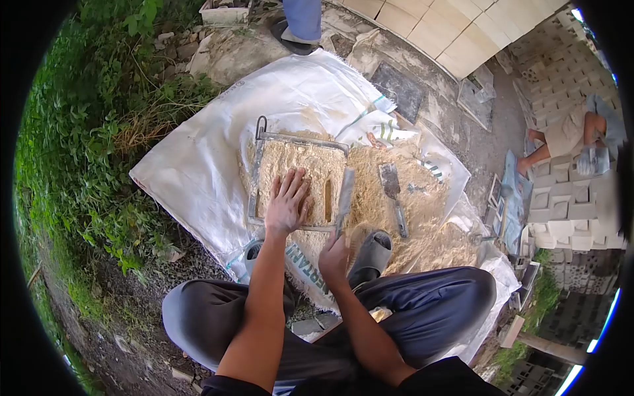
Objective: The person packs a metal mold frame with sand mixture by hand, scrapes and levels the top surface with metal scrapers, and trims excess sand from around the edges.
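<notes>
Rectangular metal mould frame [256,165]: lying on white woven sacking [198,142] on the ground, in front of the seated person's knees. The left hand [286,203] is resting open and palm down on the powder fill [300,158] inside it, fingers slightly spread and pointing toward the far side. The right hand [334,259] is closing around the handle of a flat-bladed tool [345,197], just outside the near right corner; the blade is extending along the frame's right side.

Appearance: the frame is looking dark and dusty, with a wire loop [261,125] standing out at its far left corner. The fill is showing pale tan, rough and lumpy, with a narrow slot [328,200] on the right. Loose powder [422,247] is spreading to the right, a scraper [392,188] lying on it.
</notes>
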The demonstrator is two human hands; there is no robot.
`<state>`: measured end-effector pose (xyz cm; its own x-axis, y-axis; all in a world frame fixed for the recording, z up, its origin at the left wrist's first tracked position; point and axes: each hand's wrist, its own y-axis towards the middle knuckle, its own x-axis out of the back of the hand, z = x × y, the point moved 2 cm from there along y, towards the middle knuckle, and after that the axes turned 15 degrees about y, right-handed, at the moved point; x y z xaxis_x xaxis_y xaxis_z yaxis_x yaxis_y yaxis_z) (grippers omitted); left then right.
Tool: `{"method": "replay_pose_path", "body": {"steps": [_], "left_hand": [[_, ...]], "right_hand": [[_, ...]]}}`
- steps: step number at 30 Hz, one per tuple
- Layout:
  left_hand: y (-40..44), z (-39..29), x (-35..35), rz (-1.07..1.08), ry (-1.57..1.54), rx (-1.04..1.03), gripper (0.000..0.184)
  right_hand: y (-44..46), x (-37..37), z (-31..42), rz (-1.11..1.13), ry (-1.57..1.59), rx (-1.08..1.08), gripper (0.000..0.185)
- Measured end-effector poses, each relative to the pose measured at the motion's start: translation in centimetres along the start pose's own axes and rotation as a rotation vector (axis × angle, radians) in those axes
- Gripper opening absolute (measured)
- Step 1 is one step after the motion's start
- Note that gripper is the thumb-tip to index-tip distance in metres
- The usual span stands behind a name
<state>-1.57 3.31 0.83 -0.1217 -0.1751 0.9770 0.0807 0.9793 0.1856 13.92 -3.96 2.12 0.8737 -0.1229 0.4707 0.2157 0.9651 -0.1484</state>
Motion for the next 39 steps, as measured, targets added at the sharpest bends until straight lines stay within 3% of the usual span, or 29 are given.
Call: {"method": "replay_pose_path", "body": {"steps": [5, 8, 13, 16, 25, 29, 31, 33, 39], "left_hand": [[0.0, -0.1, 0.4, 0.026, 0.010, 0.003, 0.050], [0.0, -0.2, 0.3, -0.006, 0.020, 0.009, 0.050], [-0.1, -0.1, 0.0, 0.031, 0.014, 0.007, 0.050], [0.3, -0.1, 0.0, 0.023, 0.046, 0.010, 0.049], [0.0, 0.1, -0.1, 0.026, 0.046, -0.004, 0.049], [0.2, 0.2, 0.2, 0.028, 0.034, -0.002, 0.050], [0.0, 0.1, -0.1, 0.057, 0.045, -0.002, 0.051], [0.2, 0.2, -0.3, 0.056, 0.033, 0.004, 0.052], [-0.2, 0.2, -0.4, 0.051, 0.030, -0.003, 0.053]], "right_hand": [[-1.3, -1.8, -3.6, 0.110, -0.154, -0.077, 0.035], [-1.0, -0.3, -1.0, 0.130, -0.065, -0.087, 0.033], [-0.9, -0.3, 2.1, 0.043, 0.030, -0.007, 0.034], [-1.0, -1.7, -1.9, 0.027, -0.088, -0.115, 0.035], [-0.1, 0.7, 2.4, 0.049, 0.034, -0.022, 0.034], [-0.4, -0.9, -2.0, -0.005, 0.062, 0.040, 0.036], [-0.3, -0.8, -2.0, 0.131, -0.143, -0.153, 0.038], [-0.1, 0.0, -1.1, 0.127, -0.112, -0.137, 0.039], [-0.3, 1.2, 2.7, -0.121, 0.033, 0.190, 0.039]]}}
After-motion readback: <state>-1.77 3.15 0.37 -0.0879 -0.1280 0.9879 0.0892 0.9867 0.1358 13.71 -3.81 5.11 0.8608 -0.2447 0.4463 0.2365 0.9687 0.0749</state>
